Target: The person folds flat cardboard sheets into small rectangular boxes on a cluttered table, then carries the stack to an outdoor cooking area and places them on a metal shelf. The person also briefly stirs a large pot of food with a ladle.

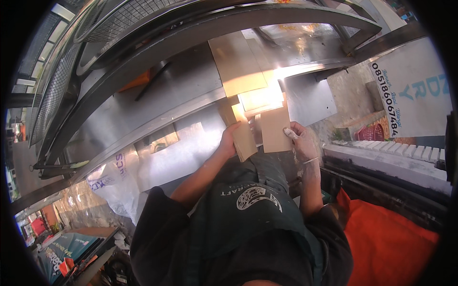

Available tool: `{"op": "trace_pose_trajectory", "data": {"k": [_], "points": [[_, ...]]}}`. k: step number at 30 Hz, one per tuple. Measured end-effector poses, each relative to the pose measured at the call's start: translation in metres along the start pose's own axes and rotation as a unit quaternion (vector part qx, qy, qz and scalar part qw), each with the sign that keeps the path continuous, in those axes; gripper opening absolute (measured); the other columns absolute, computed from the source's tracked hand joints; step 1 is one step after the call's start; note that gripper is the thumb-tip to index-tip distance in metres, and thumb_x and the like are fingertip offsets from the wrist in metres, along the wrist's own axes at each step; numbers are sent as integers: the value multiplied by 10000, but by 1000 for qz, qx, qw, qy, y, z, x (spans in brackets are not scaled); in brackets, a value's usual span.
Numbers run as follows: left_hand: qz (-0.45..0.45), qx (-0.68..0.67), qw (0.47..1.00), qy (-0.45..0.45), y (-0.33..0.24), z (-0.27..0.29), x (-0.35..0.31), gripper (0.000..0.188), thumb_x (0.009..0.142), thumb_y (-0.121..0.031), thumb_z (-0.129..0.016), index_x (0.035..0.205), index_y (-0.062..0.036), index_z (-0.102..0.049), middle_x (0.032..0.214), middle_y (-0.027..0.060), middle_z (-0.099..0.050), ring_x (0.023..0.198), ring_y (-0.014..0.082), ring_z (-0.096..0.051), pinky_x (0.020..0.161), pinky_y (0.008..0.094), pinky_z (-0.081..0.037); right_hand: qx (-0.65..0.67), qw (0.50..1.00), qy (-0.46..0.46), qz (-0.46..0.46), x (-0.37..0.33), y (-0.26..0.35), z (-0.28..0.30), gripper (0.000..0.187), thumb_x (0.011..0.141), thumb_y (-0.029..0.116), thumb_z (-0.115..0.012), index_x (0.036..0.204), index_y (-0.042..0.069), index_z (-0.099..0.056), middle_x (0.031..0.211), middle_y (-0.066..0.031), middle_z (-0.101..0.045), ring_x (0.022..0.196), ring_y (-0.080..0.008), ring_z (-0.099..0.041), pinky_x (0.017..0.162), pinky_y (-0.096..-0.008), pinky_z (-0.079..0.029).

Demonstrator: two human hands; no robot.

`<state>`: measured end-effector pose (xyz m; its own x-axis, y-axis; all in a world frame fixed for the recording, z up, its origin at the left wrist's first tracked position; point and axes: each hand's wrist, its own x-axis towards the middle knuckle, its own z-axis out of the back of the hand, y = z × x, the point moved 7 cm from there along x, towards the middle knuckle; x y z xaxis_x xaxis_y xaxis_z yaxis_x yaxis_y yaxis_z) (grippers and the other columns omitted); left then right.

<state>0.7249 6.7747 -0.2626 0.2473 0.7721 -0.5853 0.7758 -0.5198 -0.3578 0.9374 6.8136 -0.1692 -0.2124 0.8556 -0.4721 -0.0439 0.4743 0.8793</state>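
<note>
We hold two brown cardboard panels in front of our apron, at the near edge of the metal counter [191,90]. Our left hand [230,139] is closed on the outer edge of the left cardboard panel [244,138], which slants a little. Our right hand [305,144], smeared whitish, pinches the outer edge of the right cardboard panel [275,131], thumb on top and fingers bent. Strong glare sits just beyond both, so we cannot tell whether the two are joined. Farther off, a larger cardboard sheet [236,64] lies on the counter. Our dark green apron [253,229] shows below the hands. To the left hang a clear plastic bag [117,190] with purple print and, higher up, a wire mesh basket [119,24]; to the right lies an orange cloth [381,238].
</note>
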Motion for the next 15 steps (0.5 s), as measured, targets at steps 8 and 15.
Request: {"op": "trace_pose_trajectory", "data": {"k": [8,15], "points": [[3,51,997,57,6,1,10,514,968,-283,-446,1382,23,-451,1390,102,-530,1240,264,-519,1025,390,-443,-163,922,-252,246,-83,138,19,171,926,106,-629,1052,-4,-597,878,-18,-620,762,-66,-547,691,-241,-446],[11,42,997,56,10,4,11,498,973,-276,-452,1361,37,-455,1381,114,-537,1225,272,-538,997,389,-466,-510,755,-184,370,-63,237,-111,195,880,40,-597,1071,58,-633,886,-141,-563,768,-317,-610,688,-395,-494]]}}
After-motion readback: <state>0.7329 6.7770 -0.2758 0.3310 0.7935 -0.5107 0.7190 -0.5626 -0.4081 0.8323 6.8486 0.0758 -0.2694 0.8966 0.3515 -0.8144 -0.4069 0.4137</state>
